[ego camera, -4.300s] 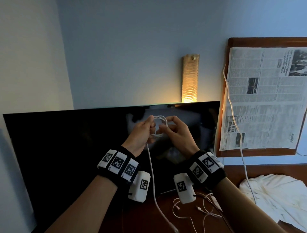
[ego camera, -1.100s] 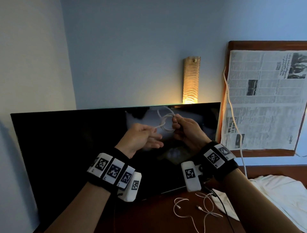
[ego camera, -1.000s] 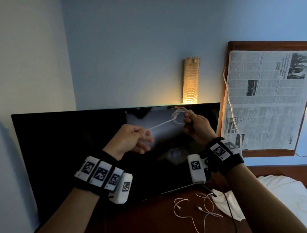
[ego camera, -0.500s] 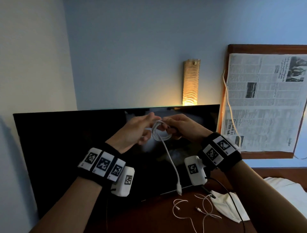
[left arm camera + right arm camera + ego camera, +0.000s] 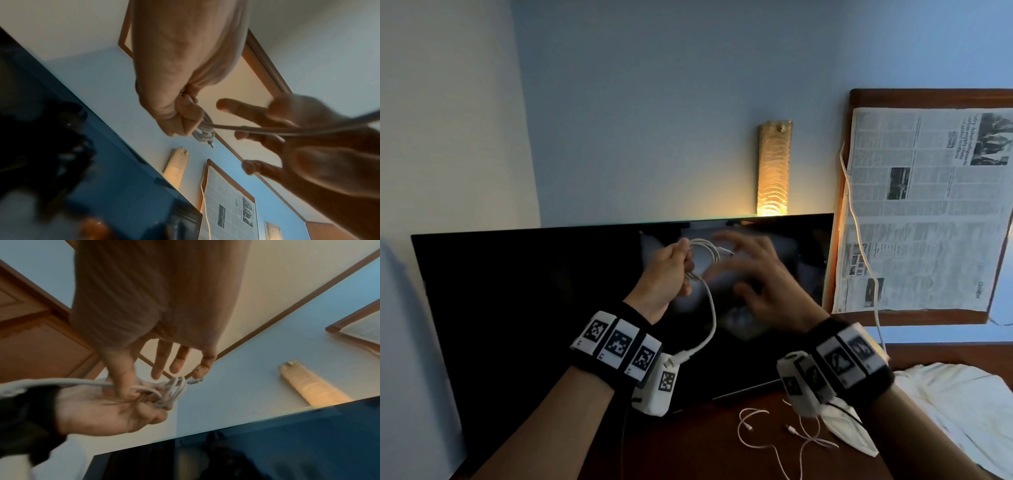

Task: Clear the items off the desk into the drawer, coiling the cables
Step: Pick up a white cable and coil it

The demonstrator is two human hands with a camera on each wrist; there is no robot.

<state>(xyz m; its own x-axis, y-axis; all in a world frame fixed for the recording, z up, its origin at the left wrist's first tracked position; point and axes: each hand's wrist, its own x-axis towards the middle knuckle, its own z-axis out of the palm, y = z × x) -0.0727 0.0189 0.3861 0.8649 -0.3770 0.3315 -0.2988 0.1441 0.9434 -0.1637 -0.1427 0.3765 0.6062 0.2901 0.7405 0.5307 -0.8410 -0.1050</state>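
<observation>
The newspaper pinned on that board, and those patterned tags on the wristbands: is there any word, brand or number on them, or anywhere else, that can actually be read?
Newspaper: columns of print, headlines and photos, all too small and blurred to read.
Wristband tags: black-and-white square code patterns; tiny marks at their corners are illegible.
Wrist camera housing: one more code pattern, no words.
Television, wall lamp, white cable: no text visible.

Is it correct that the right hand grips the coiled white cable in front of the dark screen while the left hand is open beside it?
No, the hands are swapped. The left hand grips the white cable; the right hand is open beside it. The head view shows this.
</observation>
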